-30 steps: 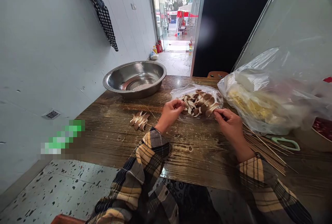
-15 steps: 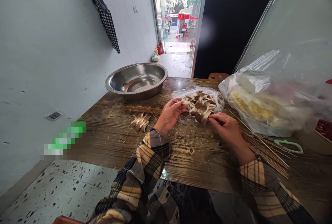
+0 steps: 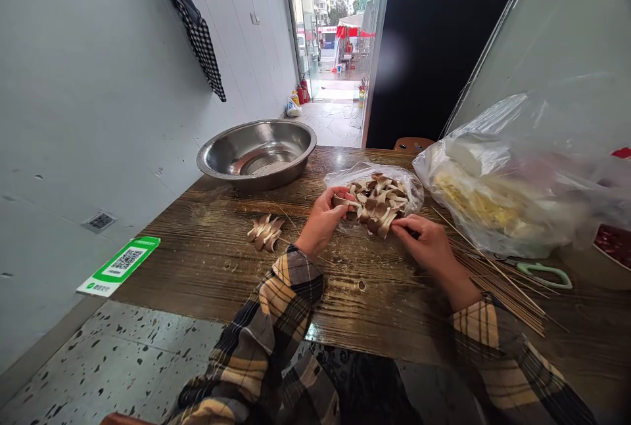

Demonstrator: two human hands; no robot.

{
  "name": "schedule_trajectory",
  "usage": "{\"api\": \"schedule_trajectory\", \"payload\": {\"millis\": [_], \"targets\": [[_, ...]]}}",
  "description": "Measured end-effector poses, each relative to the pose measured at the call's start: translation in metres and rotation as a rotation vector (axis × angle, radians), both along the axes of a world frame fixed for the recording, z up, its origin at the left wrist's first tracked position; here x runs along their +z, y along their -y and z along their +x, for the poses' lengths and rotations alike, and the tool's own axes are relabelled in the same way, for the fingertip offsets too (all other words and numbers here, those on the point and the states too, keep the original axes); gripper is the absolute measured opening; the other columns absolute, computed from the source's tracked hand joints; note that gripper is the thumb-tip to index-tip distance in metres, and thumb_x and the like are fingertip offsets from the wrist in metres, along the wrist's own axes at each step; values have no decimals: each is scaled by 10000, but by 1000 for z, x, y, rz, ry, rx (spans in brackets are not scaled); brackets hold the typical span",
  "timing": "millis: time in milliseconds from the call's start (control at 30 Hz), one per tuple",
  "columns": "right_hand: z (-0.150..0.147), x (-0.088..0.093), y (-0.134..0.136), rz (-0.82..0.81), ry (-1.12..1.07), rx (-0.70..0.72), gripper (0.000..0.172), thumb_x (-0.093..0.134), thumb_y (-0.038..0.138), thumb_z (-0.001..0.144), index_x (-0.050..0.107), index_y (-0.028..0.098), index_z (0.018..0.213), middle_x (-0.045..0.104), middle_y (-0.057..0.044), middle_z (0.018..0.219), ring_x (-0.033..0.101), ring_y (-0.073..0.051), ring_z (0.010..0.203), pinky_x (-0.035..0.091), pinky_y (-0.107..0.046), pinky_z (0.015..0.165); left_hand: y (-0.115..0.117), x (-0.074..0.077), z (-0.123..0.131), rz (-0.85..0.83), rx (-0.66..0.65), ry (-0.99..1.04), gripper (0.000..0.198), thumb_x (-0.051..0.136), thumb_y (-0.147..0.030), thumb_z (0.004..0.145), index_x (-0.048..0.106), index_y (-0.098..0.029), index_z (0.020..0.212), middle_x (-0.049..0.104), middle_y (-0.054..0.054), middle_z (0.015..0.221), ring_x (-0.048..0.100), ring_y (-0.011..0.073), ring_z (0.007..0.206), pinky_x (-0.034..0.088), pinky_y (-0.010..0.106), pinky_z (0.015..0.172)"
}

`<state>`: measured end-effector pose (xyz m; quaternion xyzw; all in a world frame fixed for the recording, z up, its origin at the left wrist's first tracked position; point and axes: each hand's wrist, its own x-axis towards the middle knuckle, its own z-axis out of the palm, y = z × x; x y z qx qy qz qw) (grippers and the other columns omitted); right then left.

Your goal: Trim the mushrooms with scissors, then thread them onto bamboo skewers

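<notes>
Pinched in the fingers of my left hand point(image 3: 323, 218) is a single oyster mushroom point(image 3: 346, 201) with a brown cap and pale stem. My right hand point(image 3: 426, 244) is closed at the near right end of a row of brown-capped mushrooms point(image 3: 377, 217), which look threaded on a skewer; the stick itself is mostly hidden by the fingers. Just behind both hands, loose oyster mushrooms point(image 3: 382, 183) lie in an open clear plastic bag point(image 3: 417, 192). Left of my left hand, a finished-looking mushroom skewer point(image 3: 265, 233) rests on the wooden table point(image 3: 197, 267).
A steel basin point(image 3: 256, 178) stands at the back left. On the right are a bundle of bamboo skewers point(image 3: 507, 297), green-handled scissors point(image 3: 545, 275) and a large plastic bag point(image 3: 493, 201) with yellow food inside. A QR-code card point(image 3: 121, 266) lies at the left edge.
My left hand has drawn slightly away from the threaded row, now holding a separate mushroom beside it. The right hand keeps its hold, with the row tilted a little differently.
</notes>
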<state>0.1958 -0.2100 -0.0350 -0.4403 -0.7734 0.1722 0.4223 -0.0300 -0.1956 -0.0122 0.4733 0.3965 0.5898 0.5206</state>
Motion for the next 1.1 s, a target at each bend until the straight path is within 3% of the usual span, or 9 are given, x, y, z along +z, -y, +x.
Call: {"api": "schedule_trajectory", "payload": {"millis": [167, 433, 667, 800, 933, 1100], "targets": [[0, 1, 1, -25, 32, 39, 196, 566, 310, 873, 740, 220, 861, 698, -30, 785, 648, -179, 714, 488, -296, 672, 0, 0, 0, 23, 11, -5, 387, 628, -111, 702, 559, -148, 1081, 647, 27, 902, 607, 96, 725, 400, 201, 606], [1, 0, 1, -25, 35, 61, 202, 564, 317, 872, 743, 224, 871, 714, -37, 815, 665, -191, 748, 496, -303, 674, -1, 1, -1, -48, 44, 161, 612, 769, -166, 636, 494, -149, 1182, 703, 40, 871, 610, 99, 671, 368, 182, 533], [0, 0, 0, -31, 37, 58, 201, 565, 320, 872, 742, 227, 858, 709, -32, 806, 662, -189, 741, 494, -302, 680, 1, 3, -1, -110, -2, 239, 377, 793, -209, 657, 603, -118, 971, 716, 68, 907, 655, 104, 712, 497, 198, 638], [1, 0, 0, -28, 41, 67, 196, 570, 316, 871, 742, 223, 862, 706, -32, 800, 657, -184, 725, 492, -298, 672, 4, 4, 1, -117, -62, 272, 460, 778, -254, 690, 573, -136, 1085, 709, 57, 883, 663, 121, 703, 540, 245, 658], [1, -1, 0, -22, 40, 65, 193, 573, 307, 870, 744, 217, 865, 708, -31, 800, 663, -184, 729, 490, -293, 675, 5, 3, 2, -75, -43, 183, 609, 755, -311, 721, 476, -149, 1237, 705, 58, 864, 649, 127, 634, 473, 211, 519], [1, -1, 1, -20, 49, 64, 188, 569, 285, 877, 740, 208, 867, 707, -32, 814, 664, -179, 746, 480, -283, 680, 2, 2, 3, -39, -7, 129, 445, 771, -319, 692, 551, -119, 1023, 708, 78, 857, 618, 102, 616, 383, 182, 487]]}}
